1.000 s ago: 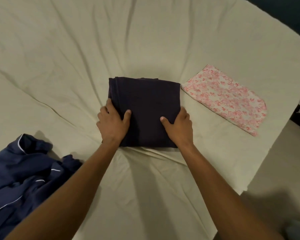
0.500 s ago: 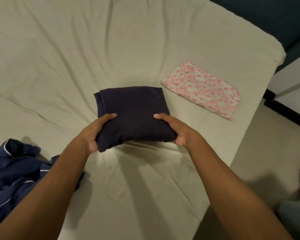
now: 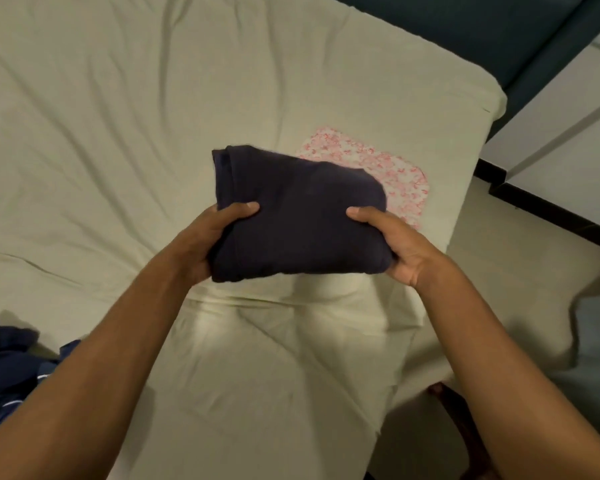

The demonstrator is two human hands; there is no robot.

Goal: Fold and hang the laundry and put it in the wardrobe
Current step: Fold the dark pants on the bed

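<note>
A folded dark purple garment (image 3: 298,216) is held up above the bed. My left hand (image 3: 205,244) grips its near left edge, thumb on top and fingers hidden beneath. At the near right edge my right hand (image 3: 395,247) holds it the same way. The garment's far right corner overlaps my view of a folded pink floral cloth (image 3: 392,174), which lies flat on the bed near its right side.
The bed (image 3: 118,133) has a creased pale green sheet. A crumpled navy garment with white piping (image 3: 4,375) lies at its near left. The bed's right edge drops to a beige floor (image 3: 520,271). Dark teal and white furniture (image 3: 568,109) stands at the far right.
Both hands have lifted the folded dark garment off the sheet and carried it up and to the right, so that it now covers part of the floral cloth.
</note>
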